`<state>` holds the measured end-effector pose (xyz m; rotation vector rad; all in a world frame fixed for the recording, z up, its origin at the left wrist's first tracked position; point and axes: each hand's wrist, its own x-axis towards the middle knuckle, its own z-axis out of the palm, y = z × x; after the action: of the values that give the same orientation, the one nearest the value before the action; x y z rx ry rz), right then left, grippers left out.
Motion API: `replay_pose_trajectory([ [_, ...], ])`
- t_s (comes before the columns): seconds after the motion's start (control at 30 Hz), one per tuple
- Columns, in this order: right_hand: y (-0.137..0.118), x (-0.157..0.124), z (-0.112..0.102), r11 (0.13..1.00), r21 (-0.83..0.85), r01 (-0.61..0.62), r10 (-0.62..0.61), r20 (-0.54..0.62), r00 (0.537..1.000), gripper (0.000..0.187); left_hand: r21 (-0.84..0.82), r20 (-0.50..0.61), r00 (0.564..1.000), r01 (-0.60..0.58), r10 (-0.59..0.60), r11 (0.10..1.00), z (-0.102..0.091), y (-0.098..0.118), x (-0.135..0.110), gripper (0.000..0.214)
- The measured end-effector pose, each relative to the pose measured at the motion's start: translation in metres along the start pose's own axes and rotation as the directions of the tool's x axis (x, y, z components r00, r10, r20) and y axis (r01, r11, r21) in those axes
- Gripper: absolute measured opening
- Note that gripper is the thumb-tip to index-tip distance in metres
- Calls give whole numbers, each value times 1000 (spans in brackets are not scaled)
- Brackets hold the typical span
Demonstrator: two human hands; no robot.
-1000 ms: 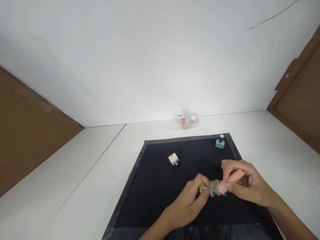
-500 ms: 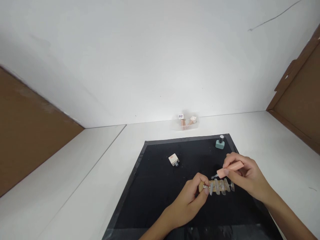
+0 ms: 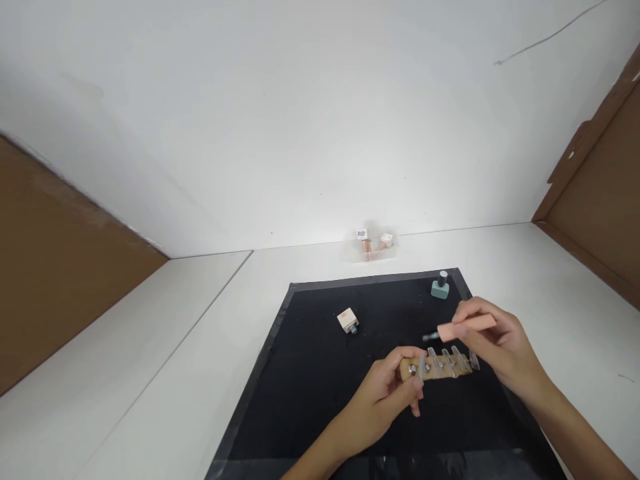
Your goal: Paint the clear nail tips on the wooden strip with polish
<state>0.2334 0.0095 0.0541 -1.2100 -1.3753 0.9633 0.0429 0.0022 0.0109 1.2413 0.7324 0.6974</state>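
Observation:
My left hand (image 3: 387, 393) is closed on the near end of a wooden holder (image 3: 440, 366) that carries several clear nail tips in a row. Above the black mat (image 3: 320, 393), my right hand (image 3: 493, 343) pinches a pink nail polish brush cap (image 3: 465, 327). Its dark brush tip points left, just above the nail tips. A small white and pink polish bottle (image 3: 348, 319) lies on its side on the mat. A teal polish bottle (image 3: 441, 285) with a dark cap stands upright at the mat's far right corner.
The mat lies on a white tabletop (image 3: 165, 373) that meets a white wall. A clear tray (image 3: 373, 245) with small bottles sits against the wall behind the mat. Brown panels (image 3: 595, 193) stand at the far right and left.
My right hand has lifted the brush cap up and to the right, off the nail tips. My left hand has turned the holder, so the whole row of tips shows.

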Motion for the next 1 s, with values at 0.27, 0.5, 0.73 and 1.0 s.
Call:
replay_pose_trajectory([
  [0.27,20,13,4,960,274,-63,183,-439,880,24,-214,-97,993,-83,63,973,-2,-4,4,42],
  [0.5,28,10,16,733,625,-269,513,-248,822,26,-335,-112,992,-86,51,938,0,-4,6,44],
  [0.73,26,11,24,618,717,-323,590,-152,793,33,-497,-14,999,33,-46,867,3,-6,5,48],
  [1.0,31,9,25,611,702,-365,587,-93,804,37,-790,109,983,177,-150,588,0,-1,9,34],
])
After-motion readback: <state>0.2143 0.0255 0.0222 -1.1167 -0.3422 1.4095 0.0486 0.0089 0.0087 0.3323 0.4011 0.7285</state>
